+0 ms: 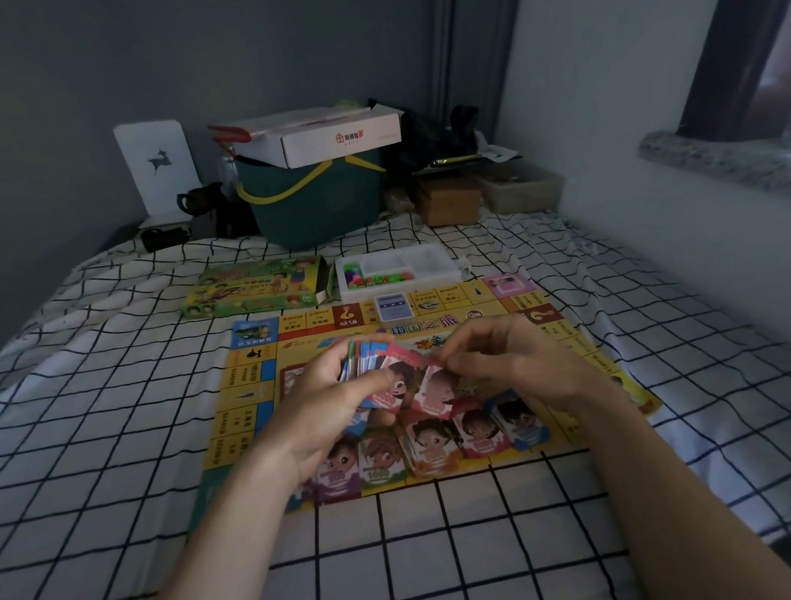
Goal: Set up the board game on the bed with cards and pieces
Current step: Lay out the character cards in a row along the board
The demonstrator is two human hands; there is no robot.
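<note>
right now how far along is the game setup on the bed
Done: the board lies open on the bed, with a row of money piles along its near edge. In hand: the left hand holds a stack of notes; the right hand pinches one. Left: the coloured pieces sit in their tray.

Glossy paper board point(583, 341), cloth sheet point(414, 547), plastic tray point(445, 271).

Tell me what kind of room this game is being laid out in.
Most likely a small bedroom: the game board lies on a bed with a checked sheet, pushed into a corner under a window sill, with a green storage basket and boxes piled at its far end.
</note>
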